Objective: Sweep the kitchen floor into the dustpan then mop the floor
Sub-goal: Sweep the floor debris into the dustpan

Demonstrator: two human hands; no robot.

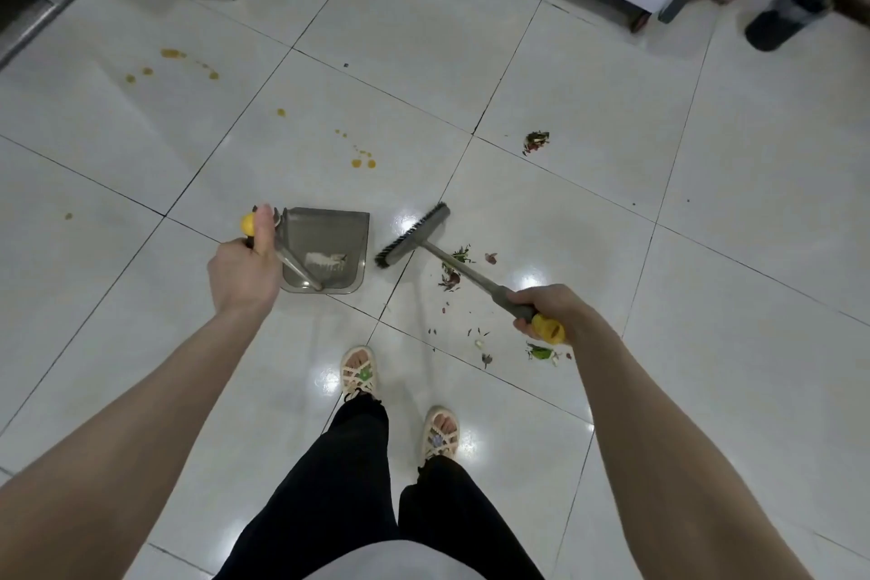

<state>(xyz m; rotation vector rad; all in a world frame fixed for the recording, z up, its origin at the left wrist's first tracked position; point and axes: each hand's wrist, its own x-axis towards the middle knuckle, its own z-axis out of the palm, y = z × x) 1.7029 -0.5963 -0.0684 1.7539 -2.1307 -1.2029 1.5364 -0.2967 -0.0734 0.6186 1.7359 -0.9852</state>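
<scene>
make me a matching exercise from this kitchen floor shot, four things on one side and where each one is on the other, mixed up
Things:
1. dustpan
2. broom
3. orange drops
4. dark bottle

Places:
a. handle gripped by the right hand
b. top right of the view
c. handle gripped by the left hand
d. spattered on the floor beyond the dustpan

Pairs: 1-c, 2-a, 3-d, 4-b

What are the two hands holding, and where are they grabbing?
Left hand grips the dustpan by its handle's yellow-tipped end; right hand grips the broom near its handle's yellow end.
</scene>
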